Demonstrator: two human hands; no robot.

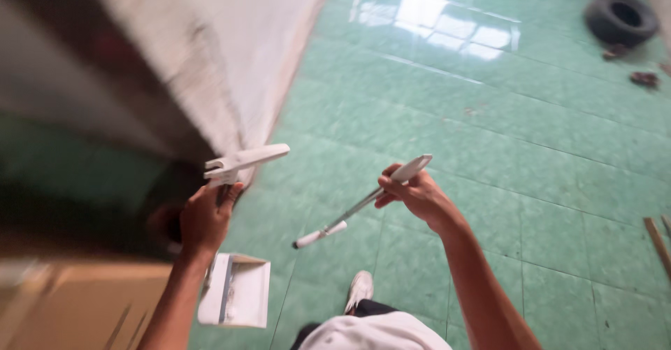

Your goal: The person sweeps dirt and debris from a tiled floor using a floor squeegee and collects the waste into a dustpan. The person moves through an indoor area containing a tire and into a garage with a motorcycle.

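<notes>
The right hand point(418, 195) grips a white-handled pole point(363, 202) slanting down-left toward the green floor point(489, 112); the left hand point(206, 217) clasps an upright dustpan point(234, 290) handle.

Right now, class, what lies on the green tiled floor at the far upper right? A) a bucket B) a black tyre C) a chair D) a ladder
B: a black tyre lies flat on the floor, far from both hands.
</notes>
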